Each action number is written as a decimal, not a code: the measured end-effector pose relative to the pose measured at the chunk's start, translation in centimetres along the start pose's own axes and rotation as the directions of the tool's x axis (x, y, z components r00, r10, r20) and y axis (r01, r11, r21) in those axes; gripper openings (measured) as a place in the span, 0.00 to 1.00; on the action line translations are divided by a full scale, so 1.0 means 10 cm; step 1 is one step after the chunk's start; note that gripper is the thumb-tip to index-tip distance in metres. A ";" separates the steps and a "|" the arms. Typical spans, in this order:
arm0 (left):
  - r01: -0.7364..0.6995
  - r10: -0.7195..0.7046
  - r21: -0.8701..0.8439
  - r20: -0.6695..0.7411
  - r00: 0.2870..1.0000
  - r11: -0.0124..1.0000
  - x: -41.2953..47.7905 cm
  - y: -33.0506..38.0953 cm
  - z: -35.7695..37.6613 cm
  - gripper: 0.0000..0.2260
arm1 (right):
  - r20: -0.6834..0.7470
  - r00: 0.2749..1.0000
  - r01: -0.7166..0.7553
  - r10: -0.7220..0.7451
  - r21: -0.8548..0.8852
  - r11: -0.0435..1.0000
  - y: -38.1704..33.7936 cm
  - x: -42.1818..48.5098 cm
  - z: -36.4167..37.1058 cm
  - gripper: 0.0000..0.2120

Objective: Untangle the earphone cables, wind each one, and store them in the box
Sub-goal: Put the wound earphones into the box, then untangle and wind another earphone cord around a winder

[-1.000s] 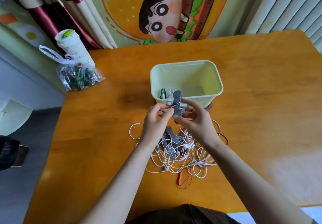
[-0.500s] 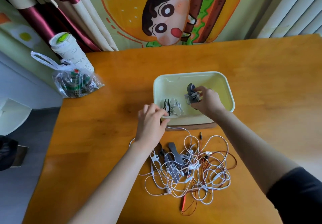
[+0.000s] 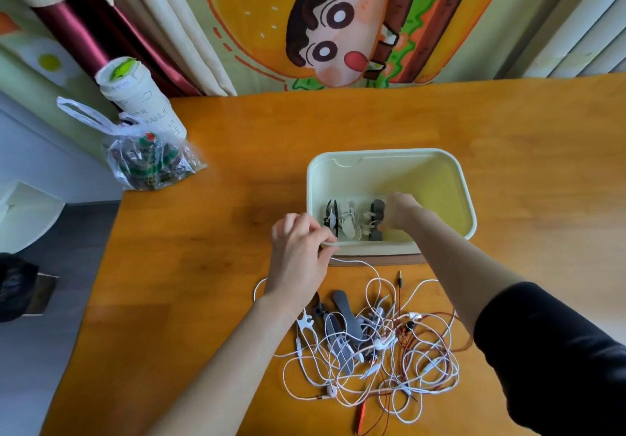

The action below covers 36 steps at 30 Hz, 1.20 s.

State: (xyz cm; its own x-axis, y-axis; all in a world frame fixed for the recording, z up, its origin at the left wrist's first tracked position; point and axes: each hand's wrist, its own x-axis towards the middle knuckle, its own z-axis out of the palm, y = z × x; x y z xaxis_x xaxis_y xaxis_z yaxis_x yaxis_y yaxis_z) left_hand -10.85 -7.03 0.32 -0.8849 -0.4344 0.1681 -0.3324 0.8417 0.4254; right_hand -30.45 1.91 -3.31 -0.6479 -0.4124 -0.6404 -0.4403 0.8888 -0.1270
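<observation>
A pale yellow box (image 3: 467, 198) stands on the orange table. Inside it lie a wound white earphone on a dark winder (image 3: 338, 222) and a second wound earphone on a grey winder (image 3: 374, 218). My right hand (image 3: 399, 213) reaches down into the box and holds the grey winder at the bottom. My left hand (image 3: 299, 246) grips the box's near left rim. In front of the box lies a tangle of white and red earphone cables (image 3: 389, 351) with several loose grey winders (image 3: 345, 313) among them.
A clear plastic bag (image 3: 149, 161) and a white cup with a green lid (image 3: 135, 96) sit at the table's far left corner. A curtain and a cartoon cloth hang behind the table. The table's left edge drops to a grey floor.
My right hand carried the wound grey earphone from above the tangle into the box and lowered it to the bottom. My left hand moved from the earphone to the box's rim.
</observation>
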 end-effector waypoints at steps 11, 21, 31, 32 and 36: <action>-0.027 0.025 0.031 0.049 0.998 0.999 0.01 0.05 -0.05 0.07 | -0.564 0.812 0.363 -0.152 0.284 0.887 0.00 -0.52 -0.08 0.11; -0.184 0.188 -0.063 0.072 0.979 0.981 -0.70 0.17 0.06 0.09 | -0.659 0.603 0.659 -0.450 0.094 0.746 0.25 -1.40 0.90 0.08; 0.154 -0.100 -0.055 0.538 0.837 0.987 -1.15 -0.02 0.25 0.07 | -0.203 0.917 0.388 -0.344 0.249 0.888 0.14 -1.43 1.50 0.16; 0.175 -0.099 -0.090 0.544 0.833 0.980 -1.15 -0.01 0.24 0.06 | -0.199 0.933 0.346 -0.300 0.270 0.898 0.10 -1.42 1.51 0.16; 0.283 -0.109 -0.279 0.507 0.855 0.918 -1.16 0.07 0.17 0.07 | -0.314 0.910 0.351 -0.270 0.240 0.905 0.03 -1.38 1.49 0.15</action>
State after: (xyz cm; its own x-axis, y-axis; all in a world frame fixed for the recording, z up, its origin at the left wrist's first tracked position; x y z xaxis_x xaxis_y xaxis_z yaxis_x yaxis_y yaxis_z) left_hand -1.43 -0.83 -2.86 -0.8857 -0.3009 -0.3536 -0.4642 0.5599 0.6863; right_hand -12.38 10.89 -5.79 -0.6659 -0.6783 -0.3108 -0.4772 0.7073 -0.5215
